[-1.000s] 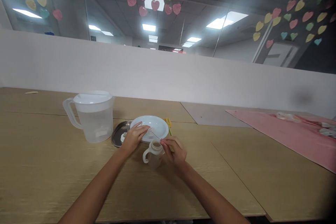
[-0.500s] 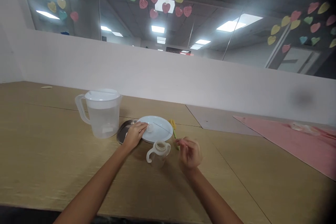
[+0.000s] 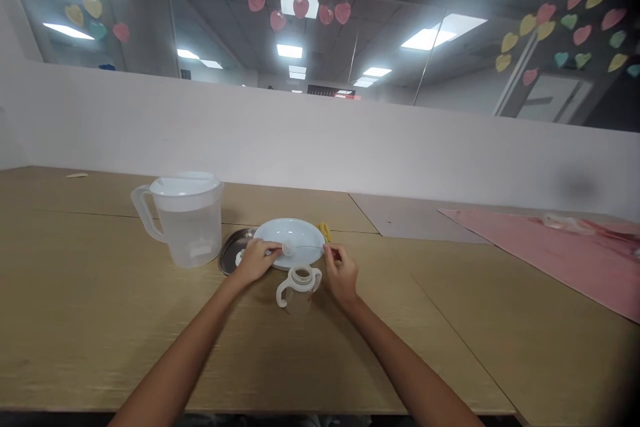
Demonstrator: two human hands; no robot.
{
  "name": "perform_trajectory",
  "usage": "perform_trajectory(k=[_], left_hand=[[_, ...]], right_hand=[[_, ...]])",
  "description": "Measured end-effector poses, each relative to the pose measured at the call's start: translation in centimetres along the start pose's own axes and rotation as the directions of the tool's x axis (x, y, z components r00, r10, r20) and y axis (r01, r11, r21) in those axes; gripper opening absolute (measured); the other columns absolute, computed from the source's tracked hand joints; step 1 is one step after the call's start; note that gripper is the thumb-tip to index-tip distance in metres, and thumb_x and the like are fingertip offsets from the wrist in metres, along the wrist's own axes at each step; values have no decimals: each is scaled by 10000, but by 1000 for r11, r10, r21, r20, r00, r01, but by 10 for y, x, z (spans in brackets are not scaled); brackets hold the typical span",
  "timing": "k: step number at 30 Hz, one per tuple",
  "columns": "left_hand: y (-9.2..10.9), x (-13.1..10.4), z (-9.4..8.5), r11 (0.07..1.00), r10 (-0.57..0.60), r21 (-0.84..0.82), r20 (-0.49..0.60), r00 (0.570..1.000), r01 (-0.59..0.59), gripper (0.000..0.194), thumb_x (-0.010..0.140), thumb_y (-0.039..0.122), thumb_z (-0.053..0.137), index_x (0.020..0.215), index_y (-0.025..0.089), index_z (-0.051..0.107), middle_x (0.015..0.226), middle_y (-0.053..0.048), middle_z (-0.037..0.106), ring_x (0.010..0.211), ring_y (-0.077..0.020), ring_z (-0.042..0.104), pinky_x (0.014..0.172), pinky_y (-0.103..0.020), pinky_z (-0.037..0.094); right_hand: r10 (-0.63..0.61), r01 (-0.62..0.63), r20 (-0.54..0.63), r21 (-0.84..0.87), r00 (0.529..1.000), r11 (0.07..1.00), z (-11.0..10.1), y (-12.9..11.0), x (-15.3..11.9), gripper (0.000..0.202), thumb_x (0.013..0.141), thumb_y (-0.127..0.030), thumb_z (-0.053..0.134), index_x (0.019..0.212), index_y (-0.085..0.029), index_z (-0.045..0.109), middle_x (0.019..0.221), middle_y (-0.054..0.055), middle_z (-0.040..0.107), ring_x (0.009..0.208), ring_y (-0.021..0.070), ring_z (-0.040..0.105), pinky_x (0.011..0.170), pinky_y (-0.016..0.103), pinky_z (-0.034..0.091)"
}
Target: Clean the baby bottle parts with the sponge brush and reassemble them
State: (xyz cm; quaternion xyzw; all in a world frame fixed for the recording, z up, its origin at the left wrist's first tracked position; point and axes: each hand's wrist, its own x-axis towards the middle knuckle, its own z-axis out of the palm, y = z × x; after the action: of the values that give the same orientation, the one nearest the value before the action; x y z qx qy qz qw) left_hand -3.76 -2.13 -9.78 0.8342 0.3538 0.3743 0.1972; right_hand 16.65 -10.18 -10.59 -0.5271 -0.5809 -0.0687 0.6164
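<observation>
My left hand [image 3: 258, 260] pinches a small translucent round piece [image 3: 289, 249], maybe a bottle teat, above the white plate [image 3: 305, 230]. Between thumb and fingers, my right hand [image 3: 341, 273] grips one end of a thin wire-like stick [image 3: 310, 247] that runs level toward this piece. I cannot tell whether its tip is inside. Just in front of the plate stands a clear baby bottle [image 3: 300, 293], upright, uncapped, with two white handles. Behind my right hand lies a yellow item [image 3: 325, 231], partly hidden.
Left of the plate is a round metal tray [image 3: 227, 253] with a small white piece [image 3: 240, 257] by my left hand. A lidded translucent pitcher [image 3: 193, 230] of water stands further left. A pink sheet [image 3: 540, 253] covers the right side; a wall [image 3: 320, 140] closes the back.
My right hand has moved left and slightly up, toward the plate and my left hand. My left hand keeps its pinch on the round piece. The view has shifted slightly.
</observation>
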Motion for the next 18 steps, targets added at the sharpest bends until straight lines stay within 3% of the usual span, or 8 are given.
perform_trajectory(k=[3,9,13,18], left_hand=[[7,1,-2,967,-29,-253,-28,999,21,320,824,400,504,917,171,707,919,-40,714,822,-192,607,793,-298,443],[34,1,-14,762,-113,-647,-98,989,23,387,794,447,570,988,126,665,1047,-111,676,902,-204,623,864,-325,456],[51,-4,-23,640,-90,-768,-109,990,-27,391,780,445,607,981,112,652,1098,-136,651,950,-217,621,910,-355,451],[61,-11,-27,591,-27,-806,-63,998,-35,321,796,416,611,925,124,644,1004,-120,677,868,-193,635,912,-365,443]], right_hand=[[39,-39,45,2,998,999,1,3,-1,333,868,-445,474,795,-157,624,699,45,645,624,144,575,584,246,461],[40,-40,71,5,997,999,2,3,-2,344,874,-452,455,810,-161,626,702,49,654,616,147,586,593,251,461],[13,-11,97,-18,995,1000,3,2,-4,336,876,-449,451,819,-170,629,702,46,656,615,146,582,597,252,457],[18,-15,112,-26,994,1000,3,2,-5,326,880,-437,454,829,-167,629,713,49,662,622,146,589,598,253,456]])
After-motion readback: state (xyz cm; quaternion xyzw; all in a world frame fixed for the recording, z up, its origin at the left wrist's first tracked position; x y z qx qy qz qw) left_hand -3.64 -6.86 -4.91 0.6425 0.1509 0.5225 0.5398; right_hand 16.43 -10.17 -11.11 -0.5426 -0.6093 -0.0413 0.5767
